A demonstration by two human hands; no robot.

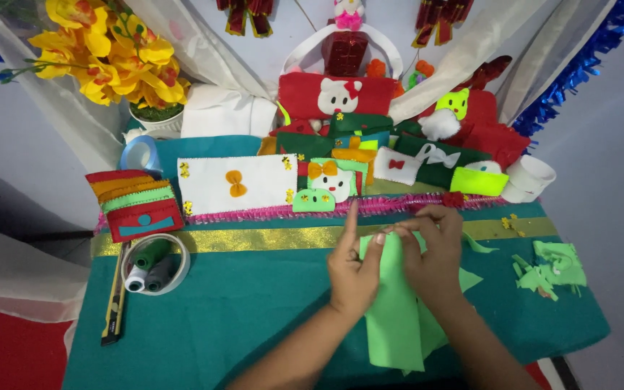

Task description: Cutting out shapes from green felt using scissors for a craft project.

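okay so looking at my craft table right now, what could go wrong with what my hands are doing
Both hands, left hand and right hand, pinch the light green felt sheet, which hangs past the table's near edge; it might slip off. The felt scraps lie loose near the right edge and could get brushed away. The utility knife sits close to the left edge.

The light green felt sheet (393, 318) I'm holding lies flat on my teal-covered desk (240, 303), its top edge pinched up.
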